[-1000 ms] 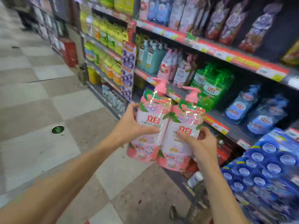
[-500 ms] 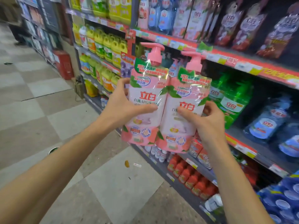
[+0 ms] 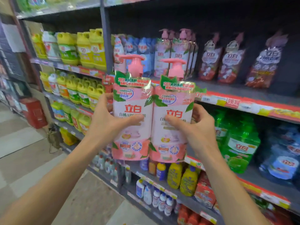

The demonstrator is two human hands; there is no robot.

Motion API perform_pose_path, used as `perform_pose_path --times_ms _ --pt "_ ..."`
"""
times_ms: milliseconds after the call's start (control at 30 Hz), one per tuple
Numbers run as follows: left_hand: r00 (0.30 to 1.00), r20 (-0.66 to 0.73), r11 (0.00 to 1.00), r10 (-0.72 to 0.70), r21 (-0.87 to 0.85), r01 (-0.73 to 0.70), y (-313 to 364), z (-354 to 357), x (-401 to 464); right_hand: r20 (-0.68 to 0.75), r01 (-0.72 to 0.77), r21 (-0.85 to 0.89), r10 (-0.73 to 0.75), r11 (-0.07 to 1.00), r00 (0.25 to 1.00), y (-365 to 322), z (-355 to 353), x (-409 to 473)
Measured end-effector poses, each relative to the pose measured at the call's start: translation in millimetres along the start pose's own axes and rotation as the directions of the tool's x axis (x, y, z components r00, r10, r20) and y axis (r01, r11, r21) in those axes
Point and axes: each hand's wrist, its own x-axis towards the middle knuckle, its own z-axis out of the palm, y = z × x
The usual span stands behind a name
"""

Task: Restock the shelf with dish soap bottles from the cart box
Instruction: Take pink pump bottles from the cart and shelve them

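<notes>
I hold two pink pump bottles of dish soap side by side, upright, in front of the shelving. My left hand (image 3: 106,123) grips the left bottle (image 3: 132,98), thumb across its label. My right hand (image 3: 194,127) grips the right bottle (image 3: 172,101) the same way. Matching pink pump bottles (image 3: 176,51) stand on the upper shelf (image 3: 243,98) just behind and above the pair I carry. The cart box is out of view.
Yellow and green jugs (image 3: 84,47) fill the shelves to the left of a grey upright post (image 3: 105,51). Dark refill pouches (image 3: 227,62) hang at the upper right. Green packs (image 3: 238,140) and blue packs (image 3: 284,153) sit lower right. Tiled floor (image 3: 24,143) lies to the left.
Both hands have lifted the two bottles higher and closer to the upper shelf. The view has swung up and toward the shelving; the blue packs at the lower right have dropped from sight.
</notes>
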Motion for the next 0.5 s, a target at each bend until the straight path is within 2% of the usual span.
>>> perform_pose_path --times_ms 300,500 --pt "0.996 0.029 0.977 0.083 -0.201 -0.075 -31 -3 133 -0.095 0.056 -0.040 -0.059 0.998 0.994 8 56 98" --pt "0.968 0.178 0.958 0.178 -0.255 -0.129 -62 -2 234 -0.241 0.070 -0.083 -0.088 0.994 0.966 26 92 158"
